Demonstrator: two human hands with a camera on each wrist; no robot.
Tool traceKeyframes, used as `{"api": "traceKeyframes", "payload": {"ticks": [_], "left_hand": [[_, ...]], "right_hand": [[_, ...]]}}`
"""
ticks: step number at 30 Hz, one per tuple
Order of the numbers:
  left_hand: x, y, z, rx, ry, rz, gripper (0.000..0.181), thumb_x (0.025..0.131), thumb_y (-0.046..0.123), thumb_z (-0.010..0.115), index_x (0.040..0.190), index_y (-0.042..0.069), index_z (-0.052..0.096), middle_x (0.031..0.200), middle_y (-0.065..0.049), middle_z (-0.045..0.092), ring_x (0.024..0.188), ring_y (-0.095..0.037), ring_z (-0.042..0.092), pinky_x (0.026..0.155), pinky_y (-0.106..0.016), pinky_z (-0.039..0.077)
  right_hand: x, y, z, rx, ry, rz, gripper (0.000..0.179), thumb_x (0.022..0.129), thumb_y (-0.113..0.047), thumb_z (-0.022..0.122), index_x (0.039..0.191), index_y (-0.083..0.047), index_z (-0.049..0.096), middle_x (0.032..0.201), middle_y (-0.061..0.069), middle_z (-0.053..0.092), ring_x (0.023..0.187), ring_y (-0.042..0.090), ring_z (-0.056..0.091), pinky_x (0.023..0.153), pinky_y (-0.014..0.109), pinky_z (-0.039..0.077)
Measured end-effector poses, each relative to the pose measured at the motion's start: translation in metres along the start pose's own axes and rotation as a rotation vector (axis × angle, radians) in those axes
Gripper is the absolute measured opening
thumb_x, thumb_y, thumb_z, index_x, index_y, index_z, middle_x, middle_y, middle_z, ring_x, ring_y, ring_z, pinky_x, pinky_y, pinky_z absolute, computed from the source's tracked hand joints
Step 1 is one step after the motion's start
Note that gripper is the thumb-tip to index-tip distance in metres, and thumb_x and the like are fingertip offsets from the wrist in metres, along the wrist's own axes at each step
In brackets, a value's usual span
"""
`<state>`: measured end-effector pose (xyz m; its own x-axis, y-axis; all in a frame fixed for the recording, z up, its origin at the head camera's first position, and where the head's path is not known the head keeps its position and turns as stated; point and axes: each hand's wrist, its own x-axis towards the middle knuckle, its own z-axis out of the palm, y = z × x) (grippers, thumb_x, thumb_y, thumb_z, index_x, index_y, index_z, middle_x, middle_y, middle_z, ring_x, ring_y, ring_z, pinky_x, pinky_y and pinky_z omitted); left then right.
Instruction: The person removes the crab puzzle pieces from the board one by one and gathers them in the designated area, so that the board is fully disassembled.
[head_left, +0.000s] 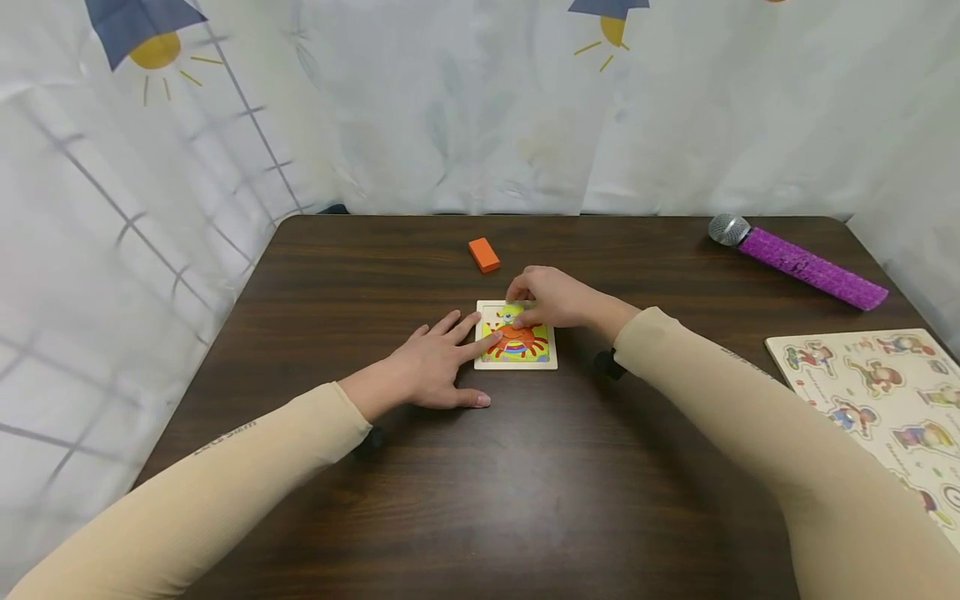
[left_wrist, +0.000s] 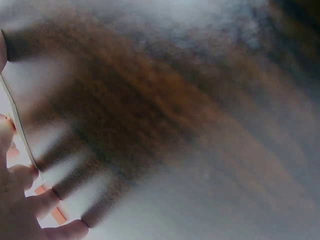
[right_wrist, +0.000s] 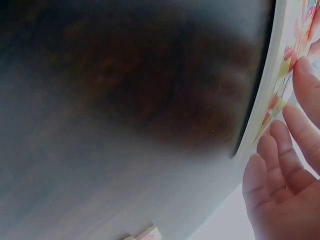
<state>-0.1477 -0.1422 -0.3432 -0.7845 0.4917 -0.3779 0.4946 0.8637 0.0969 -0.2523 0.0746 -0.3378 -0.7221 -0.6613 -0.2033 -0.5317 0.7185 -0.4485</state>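
A small square jigsaw puzzle [head_left: 517, 354] with an orange crab picture and a pale wooden frame lies flat on the dark table. My left hand [head_left: 435, 367] is spread palm down at its left side, with one fingertip pressing on the crab and another at the frame's left edge. At the upper part of the puzzle, my right hand [head_left: 558, 298] has its thumb and fingers bent around a yellow puzzle piece [head_left: 508, 314] near the top edge. The thumb [right_wrist: 305, 75] touches the picture in the right wrist view; the fingers partly cover the piece.
An orange block [head_left: 483, 255] lies just beyond the puzzle. At the right back is a microphone [head_left: 806, 262] with a purple sparkly handle. A larger wooden board [head_left: 873, 400] with cartoon figures lies at the right edge. A patterned white curtain [head_left: 480, 108] hangs behind the table.
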Motion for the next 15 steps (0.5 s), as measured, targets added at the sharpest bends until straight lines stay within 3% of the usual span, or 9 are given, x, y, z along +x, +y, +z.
{"api": "traceKeyframes", "payload": {"ticks": [15], "left_hand": [[0.0008, -0.0003, 0.0006, 0.003, 0.001, 0.0, 0.091, 0.091, 0.07, 0.059, 0.165, 0.033, 0.018, 0.174, -0.012, 0.006, 0.159, -0.041, 0.01, 0.117, -0.069, 0.028]], "right_hand": [[-0.0004, -0.0018, 0.001, -0.003, -0.005, 0.007, 0.036, 0.091, -0.022, 0.08, 0.122, -0.006, 0.072, 0.118, 0.012, 0.064, 0.108, 0.026, 0.059, 0.1, 0.04, 0.052]]}}
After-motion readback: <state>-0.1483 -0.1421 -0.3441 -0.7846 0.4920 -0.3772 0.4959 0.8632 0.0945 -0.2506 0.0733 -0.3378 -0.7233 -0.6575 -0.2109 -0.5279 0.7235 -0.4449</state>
